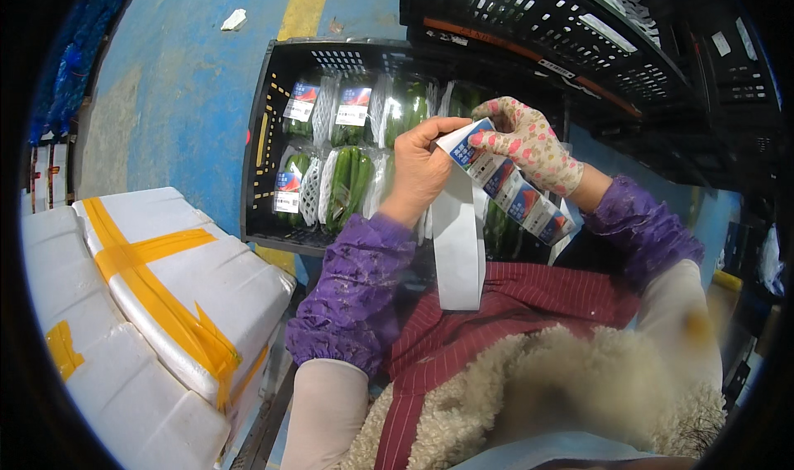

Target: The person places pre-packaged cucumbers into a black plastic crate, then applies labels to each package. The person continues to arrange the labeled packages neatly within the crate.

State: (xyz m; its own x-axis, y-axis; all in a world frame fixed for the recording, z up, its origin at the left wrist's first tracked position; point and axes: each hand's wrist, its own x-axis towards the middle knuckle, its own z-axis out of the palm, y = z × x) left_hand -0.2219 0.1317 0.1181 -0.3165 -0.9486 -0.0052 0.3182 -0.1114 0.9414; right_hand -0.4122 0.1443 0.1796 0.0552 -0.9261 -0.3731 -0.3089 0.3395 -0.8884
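Observation:
My bare left hand (423, 158) grips the upper end of a strip of printed stickers (515, 187) on pale backing paper. My right hand (527, 144), in a flowered glove, pinches the same strip beside it. A length of white backing paper (456, 246) hangs down in front of my striped apron. Under my hands, a black plastic crate (257, 184) holds several clear-wrapped packs of green vegetables, perhaps cucumbers (348, 181), with white foam netting (324, 113) between them. Three packs at the left bear a sticker (353, 106); my hands and the strip hide part of the crate.
White foam boxes (186, 271) with yellow tape stand close at the left. More black crates (508, 4) are at the upper right, one with white netting inside. A white scrap (234, 20) lies on the blue floor beyond the crate.

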